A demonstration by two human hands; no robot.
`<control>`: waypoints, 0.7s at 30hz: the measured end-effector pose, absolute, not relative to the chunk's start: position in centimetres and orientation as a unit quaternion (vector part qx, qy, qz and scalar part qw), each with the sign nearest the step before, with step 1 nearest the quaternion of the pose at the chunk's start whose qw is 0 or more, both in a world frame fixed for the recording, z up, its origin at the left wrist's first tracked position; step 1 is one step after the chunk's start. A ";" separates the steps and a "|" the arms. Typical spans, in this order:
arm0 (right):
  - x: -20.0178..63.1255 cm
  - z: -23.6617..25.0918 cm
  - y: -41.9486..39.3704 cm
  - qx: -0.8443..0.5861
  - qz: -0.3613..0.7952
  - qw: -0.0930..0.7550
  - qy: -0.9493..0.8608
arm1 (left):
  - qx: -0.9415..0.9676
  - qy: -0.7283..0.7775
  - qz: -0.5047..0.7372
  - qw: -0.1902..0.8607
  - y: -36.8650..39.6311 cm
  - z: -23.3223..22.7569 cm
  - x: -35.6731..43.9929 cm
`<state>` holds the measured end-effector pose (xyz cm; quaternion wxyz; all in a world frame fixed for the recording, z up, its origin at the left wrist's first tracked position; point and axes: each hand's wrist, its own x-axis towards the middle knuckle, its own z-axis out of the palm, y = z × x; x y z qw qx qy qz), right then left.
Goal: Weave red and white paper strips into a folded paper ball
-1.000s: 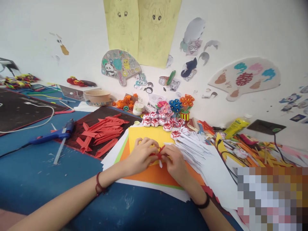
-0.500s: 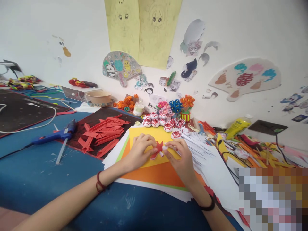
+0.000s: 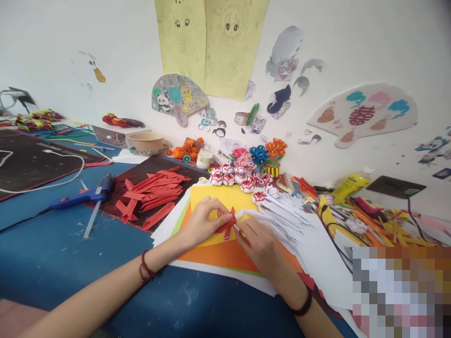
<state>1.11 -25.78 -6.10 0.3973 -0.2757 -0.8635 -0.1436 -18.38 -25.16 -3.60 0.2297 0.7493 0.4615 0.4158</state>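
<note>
Between my two hands is a small red folded-paper piece with pointed ends and a strip hanging down, pale at its edge. My left hand pinches it from the left between thumb and fingers. My right hand is closed from the right, fingertips pressed at a white paper strip that meets the red piece. Fingers hide part of that join. Both hands are above a yellow sheet lying on an orange sheet and a stack of white paper.
Red folded strips lie on a dark mat at left, beside a blue glue gun. White paper strips are at right. Red-and-white paper balls sit behind the sheets. A yellow bottle leans at the back right.
My right hand has moved down and its fingers have curled in closer to the red piece. The red piece has turned, its strip now pointing downward. My left hand keeps its pinch.
</note>
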 end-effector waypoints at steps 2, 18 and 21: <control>1.0 -6.0 -25.9 -0.273 -0.143 0.402 -0.863 | 0.738 0.466 0.423 0.243 -25.2 -3.5 -18.4; 1.1 -6.3 -26.1 -0.274 -0.156 0.411 -0.855 | 0.660 0.474 0.460 0.358 -24.0 -4.2 -18.9; 1.0 -6.3 -26.1 -0.282 -0.153 0.407 -0.855 | 0.651 0.476 0.460 0.372 -24.0 -4.3 -18.8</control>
